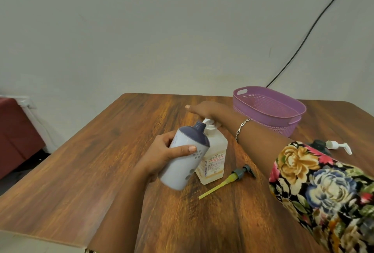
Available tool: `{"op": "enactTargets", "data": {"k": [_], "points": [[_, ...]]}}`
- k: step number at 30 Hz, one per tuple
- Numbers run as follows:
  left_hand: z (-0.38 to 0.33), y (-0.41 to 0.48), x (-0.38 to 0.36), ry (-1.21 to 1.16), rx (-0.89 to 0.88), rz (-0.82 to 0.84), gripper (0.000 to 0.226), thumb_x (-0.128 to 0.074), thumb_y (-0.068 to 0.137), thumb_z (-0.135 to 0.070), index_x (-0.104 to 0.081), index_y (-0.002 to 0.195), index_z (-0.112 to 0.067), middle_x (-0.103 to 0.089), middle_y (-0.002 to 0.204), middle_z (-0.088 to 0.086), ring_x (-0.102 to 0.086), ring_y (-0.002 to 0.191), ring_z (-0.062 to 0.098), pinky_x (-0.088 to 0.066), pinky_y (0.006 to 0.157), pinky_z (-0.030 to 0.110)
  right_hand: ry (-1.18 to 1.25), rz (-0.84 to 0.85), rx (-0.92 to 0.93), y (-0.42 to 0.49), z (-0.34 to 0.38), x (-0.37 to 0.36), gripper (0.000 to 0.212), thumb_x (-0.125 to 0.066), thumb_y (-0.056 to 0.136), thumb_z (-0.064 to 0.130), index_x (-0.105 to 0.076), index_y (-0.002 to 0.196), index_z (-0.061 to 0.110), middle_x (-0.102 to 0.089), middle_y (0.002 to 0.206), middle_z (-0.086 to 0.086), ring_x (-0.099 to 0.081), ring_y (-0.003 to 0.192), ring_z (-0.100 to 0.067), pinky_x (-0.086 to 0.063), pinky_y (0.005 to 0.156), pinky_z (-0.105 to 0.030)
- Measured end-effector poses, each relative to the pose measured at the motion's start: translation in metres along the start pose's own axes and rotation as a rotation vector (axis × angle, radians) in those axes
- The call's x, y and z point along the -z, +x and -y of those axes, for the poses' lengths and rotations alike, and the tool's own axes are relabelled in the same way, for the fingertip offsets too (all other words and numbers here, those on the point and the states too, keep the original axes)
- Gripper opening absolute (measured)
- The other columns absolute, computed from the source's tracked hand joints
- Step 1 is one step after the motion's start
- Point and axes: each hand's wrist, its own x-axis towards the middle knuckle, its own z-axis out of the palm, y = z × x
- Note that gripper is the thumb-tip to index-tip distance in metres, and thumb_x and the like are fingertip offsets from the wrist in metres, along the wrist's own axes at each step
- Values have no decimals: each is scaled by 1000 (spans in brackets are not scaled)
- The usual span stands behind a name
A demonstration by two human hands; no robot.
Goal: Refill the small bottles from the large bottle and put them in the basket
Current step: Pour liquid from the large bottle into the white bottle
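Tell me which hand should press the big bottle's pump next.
Right. The right hand rests on the white pump head of the large translucent labelled bottle. The left hand grips the small lilac plastic bottle with the purple shoulder, its open neck at the spout.

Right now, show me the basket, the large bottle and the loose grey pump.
basket (267,118), head view, near side wall.
large bottle (212,163), head view, front label.
grey pump (240,173), head view, grey collar.

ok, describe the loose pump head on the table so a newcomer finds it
On the wooden table, look right of the large bottle. The loose pump lies flat there, attached to nothing. Grey head and yellow tube set it apart from the white pump farther right.
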Motion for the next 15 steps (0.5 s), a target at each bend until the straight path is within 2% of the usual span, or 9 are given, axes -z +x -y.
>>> {"op": "enactTargets", "data": {"k": [2, 5, 11, 13, 15], "points": [[0, 0, 1, 1, 1, -1, 59, -73, 47, -45, -62, 98, -17, -72, 88, 3, -70, 76, 21, -54, 58, 27, -13, -24, 18, 1, -2, -1, 63, -24, 99, 49, -42, 136, 1, -49, 133, -17, -47, 67, -18, -41, 75, -31], [0, 1, 1, 6, -1, -4, 59, -73, 48, -45, -63, 99, -17, -72, 90, 4, -70, 77, 22, -55, 59, 29, 13, -9, 13, -1, -2, 1, 63, -23, 99, 50, -40, 137, 2, -48, 136, -17, -50, 79, -21, -43, 82, -34], [-1, 1, 1, 5, -1, 9, 60, -73, 47, -45, -62, 99, -17, -72, 90, 5, -70, 78, 23, -55, 58, 28, 144, 71, -23, -9, 0, 12, 72, -24, 94, 60, -23, 146, 10, -39, 141, -19, -48, 117, -34, -39, 71, -36], [-1, 1, 1, 10, 1, 13, 61, -73, 47, -46, -62, 100, -18, -72, 91, 4, -70, 79, 22, -55, 59, 28, 164, 88, -22, -8, 0, 12, 73, -24, 94, 60, -22, 147, 10, -39, 141, -20, -47, 120, -36, -38, 73, -38], [-1, 1, 1, 10, 0, 12, 61, -72, 47, -46, -62, 100, -18, -72, 90, 3, -70, 78, 21, -55, 59, 28, 159, 84, -23, -7, 0, 11, 73, -24, 94, 60, -24, 146, 8, -44, 135, -21, -50, 113, -34, -40, 74, -37]]}}
